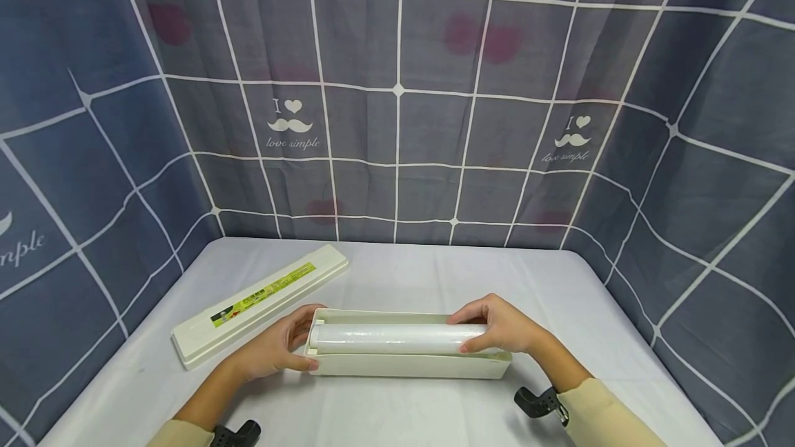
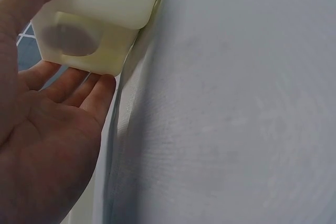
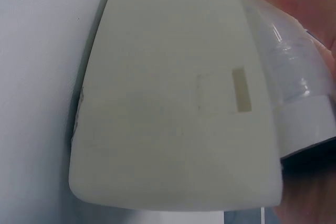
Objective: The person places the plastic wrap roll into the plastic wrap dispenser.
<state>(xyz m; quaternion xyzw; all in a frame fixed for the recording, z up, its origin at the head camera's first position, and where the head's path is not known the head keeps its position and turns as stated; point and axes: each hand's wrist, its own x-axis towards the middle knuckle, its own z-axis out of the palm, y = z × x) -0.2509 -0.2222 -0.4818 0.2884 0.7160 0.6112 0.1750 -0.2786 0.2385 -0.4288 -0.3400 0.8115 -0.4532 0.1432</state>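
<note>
Sleeves (image 1: pixel 611 414): beige pair, coming in from the bottom edge, a black wrist device (image 1: pixel 540 402) beside the right one and another by the left.
Left hand (image 1: pixel 279 343): on the box's left end, thumb along the near wall and fingers reaching round it, so they were grasping that end.
Right hand (image 1: pixel 502 326): right over the other end, thumb on the near side, fingers on the far side, grasping the roll!
Box (image 1: pixel 406 366): cream, long and open-topped, set crosswise on the tabletop; the right wrist view caught a small darker rectangle on its side.
Roll (image 1: pixel 391 339): white and glossy, lengthwise inside the box; whether its right end touched the bottom, I couldn't tell.
Tabletop (image 1: pixel 404 409): white cloth, softly creased.
Cover (image 1: pixel 261 309): cream, slanting behind the left hand, a yellow-green label (image 1: pixel 263 294) along its top.
Curtain (image 1: pixel 366 123): grey-blue with white grid lines, walling the back and both sides.
</note>
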